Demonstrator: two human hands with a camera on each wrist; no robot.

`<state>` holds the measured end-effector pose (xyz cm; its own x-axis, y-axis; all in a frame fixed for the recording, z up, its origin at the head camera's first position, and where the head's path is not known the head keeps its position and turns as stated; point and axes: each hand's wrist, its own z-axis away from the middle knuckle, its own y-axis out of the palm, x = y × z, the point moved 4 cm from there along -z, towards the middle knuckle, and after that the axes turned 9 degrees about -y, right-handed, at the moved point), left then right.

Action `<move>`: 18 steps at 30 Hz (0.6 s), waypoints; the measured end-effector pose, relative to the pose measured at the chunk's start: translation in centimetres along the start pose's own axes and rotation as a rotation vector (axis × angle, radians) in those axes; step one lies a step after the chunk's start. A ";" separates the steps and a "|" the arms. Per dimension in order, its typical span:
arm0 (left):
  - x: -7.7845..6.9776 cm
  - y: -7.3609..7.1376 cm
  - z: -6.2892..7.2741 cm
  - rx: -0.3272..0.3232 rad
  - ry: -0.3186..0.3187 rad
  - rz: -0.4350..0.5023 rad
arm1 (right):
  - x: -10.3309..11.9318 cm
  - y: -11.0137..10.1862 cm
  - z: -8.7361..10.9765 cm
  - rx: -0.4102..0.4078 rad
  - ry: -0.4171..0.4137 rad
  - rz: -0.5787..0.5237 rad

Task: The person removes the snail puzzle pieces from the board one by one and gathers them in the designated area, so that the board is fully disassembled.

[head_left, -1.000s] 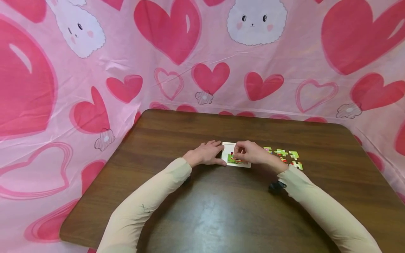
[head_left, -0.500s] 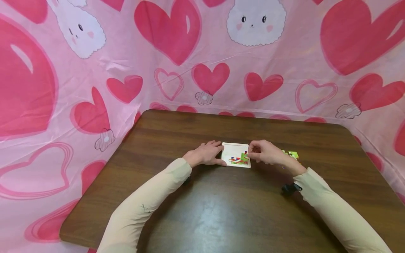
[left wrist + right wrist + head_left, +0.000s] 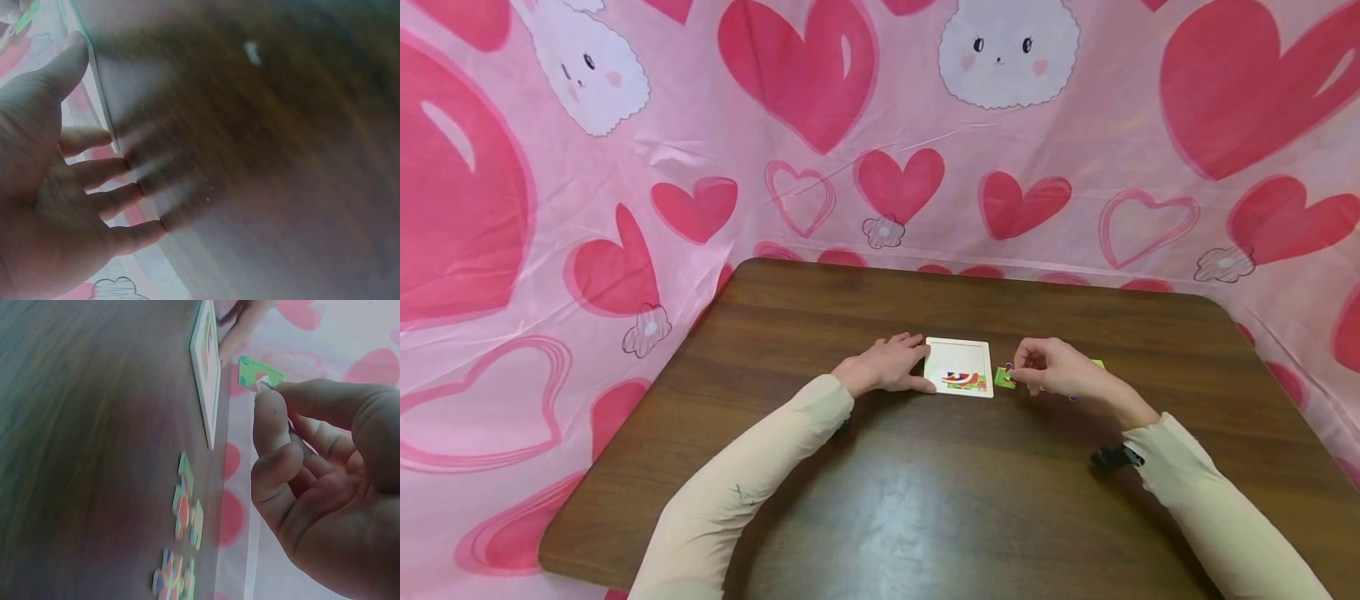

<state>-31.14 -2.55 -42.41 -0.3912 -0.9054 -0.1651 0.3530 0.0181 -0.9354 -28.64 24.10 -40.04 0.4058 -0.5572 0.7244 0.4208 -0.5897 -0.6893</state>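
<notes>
A white puzzle tray (image 3: 957, 350) lies on the table, with some joined pieces in red, white and green along its lower right part. At its left edge rests my left hand (image 3: 887, 364), fingers straight and spread; thumb and fingertips touch the border. My right hand (image 3: 1054, 367) pinches a green puzzle piece (image 3: 1004, 377) between thumb and index finger, just right of the tray. In the right wrist view the held puzzle piece (image 3: 253, 372) is raised above the table. The loose puzzle pieces (image 3: 182, 509) lie beyond the tray's end, mostly hidden behind the right hand in the head view.
The brown wooden table (image 3: 880, 492) has rounded corners. Behind it and on the left hangs a pink cloth (image 3: 917, 108) printed with hearts and white animal faces. A dark wrist device (image 3: 1116, 458) sits under the right sleeve.
My right hand has lifted the green puzzle piece off the tray and carried it rightward, past the tray's right edge. The left hand has stayed in place.
</notes>
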 end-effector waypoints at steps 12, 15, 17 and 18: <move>0.1 0.0 -0.1 0.003 -0.005 0.000 | -1.7 -0.5 2.4 0.007 0.010 -0.062; 0.1 0.1 -0.1 0.001 -0.002 -0.005 | -2.2 -0.6 2.9 0.022 0.007 -0.056; 0.1 0.1 -0.1 0.000 -0.002 -0.005 | -2.4 -0.7 3.1 0.035 -0.002 -0.057; 0.1 0.1 -0.2 0.000 -0.003 -0.005 | -2.5 -0.8 3.2 0.043 -0.005 -0.057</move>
<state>-31.29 -2.59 -42.59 -0.3904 -0.9067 -0.1595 0.3507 0.0137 -0.9364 -27.40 27.82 -41.36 0.3842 -0.5202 0.7628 0.4780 -0.5948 -0.6464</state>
